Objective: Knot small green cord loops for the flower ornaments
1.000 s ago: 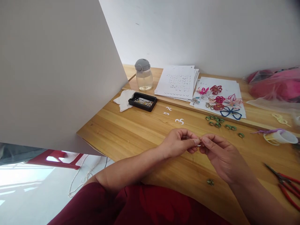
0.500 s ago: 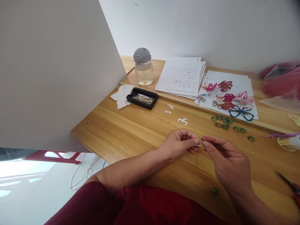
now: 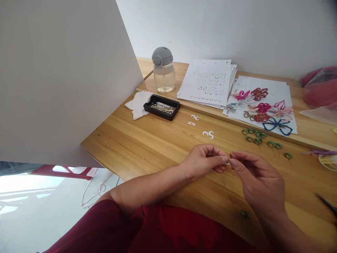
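My left hand [image 3: 202, 161] is closed in a pinch on a small white paper crescent [image 3: 228, 163], of which only a sliver shows at the fingertips. Right beside it, my right hand [image 3: 260, 177] pinches thumb against forefinger, the tips almost touching the left ones; what they hold is too small and hidden to name. Beyond the hands lie several loose white crescents [image 3: 208, 134] on the wooden table. Several green wrapped rings [image 3: 258, 141] with thin tails rest to their right. One more green ring [image 3: 245, 214] sits near my right wrist.
A black tray of beads [image 3: 162, 108] stands by a white cloth [image 3: 137, 105] and a water bottle [image 3: 163, 70]. Paper sheets [image 3: 205, 84] and thread flowers [image 3: 260, 105] lie on the back ledge. Scissors [image 3: 328, 203] are at the right edge.
The view has shifted slightly, so table things appear a little further right. Both hands keep pinching close together; the fingertips have barely moved against each other.
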A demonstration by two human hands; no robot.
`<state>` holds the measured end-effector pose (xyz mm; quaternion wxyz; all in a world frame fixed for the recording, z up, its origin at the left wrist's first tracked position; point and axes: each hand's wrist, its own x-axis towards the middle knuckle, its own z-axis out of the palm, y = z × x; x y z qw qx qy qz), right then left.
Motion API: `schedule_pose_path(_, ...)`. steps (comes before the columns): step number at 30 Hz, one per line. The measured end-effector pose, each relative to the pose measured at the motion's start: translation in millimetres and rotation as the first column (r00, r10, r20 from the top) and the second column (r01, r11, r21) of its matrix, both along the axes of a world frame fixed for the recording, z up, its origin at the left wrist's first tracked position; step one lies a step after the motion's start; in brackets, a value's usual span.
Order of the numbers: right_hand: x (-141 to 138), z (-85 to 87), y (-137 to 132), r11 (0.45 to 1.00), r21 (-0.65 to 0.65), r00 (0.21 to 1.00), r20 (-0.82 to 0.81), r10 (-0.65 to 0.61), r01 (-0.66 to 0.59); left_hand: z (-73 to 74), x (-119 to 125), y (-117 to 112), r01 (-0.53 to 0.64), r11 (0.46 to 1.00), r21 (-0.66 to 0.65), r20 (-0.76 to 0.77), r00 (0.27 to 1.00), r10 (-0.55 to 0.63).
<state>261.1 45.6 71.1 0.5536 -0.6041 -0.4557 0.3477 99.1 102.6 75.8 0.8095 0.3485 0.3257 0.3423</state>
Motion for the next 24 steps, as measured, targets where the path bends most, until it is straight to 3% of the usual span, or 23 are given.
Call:
schedule_pose_path(7, 8.2, 7.0, 3.9, 0.983, -0.062, 0.985, 0.008, 0.173, -0.172, 2.1, -4.6, 3.4, 0.049, 0.998, 0.044, -0.024, 0.999, -0.048)
schedule_pose_path(14, 14.3, 10.9, 8.0, 0.979, -0.098, 0.981, 0.052, 0.186, -0.18, 2.2, -5.6, 4.9, 0.055, 0.998, 0.044, -0.023, 0.998, -0.054)
schedule_pose_path(21, 17.2, 1.5, 15.3, 0.961, -0.118, 0.941, -0.264, 0.211, -0.249, 3.0, -7.4, 6.4, 0.083, 0.995, 0.046, -0.013, 0.996, -0.083)
schedule_pose_path(24, 18.4, 1.1, 15.7, 0.95, -0.103, 0.919, -0.304, 0.252, -0.294, 3.1, -8.6, 6.8, 0.1, 0.993, 0.059, -0.008, 0.995, -0.1)
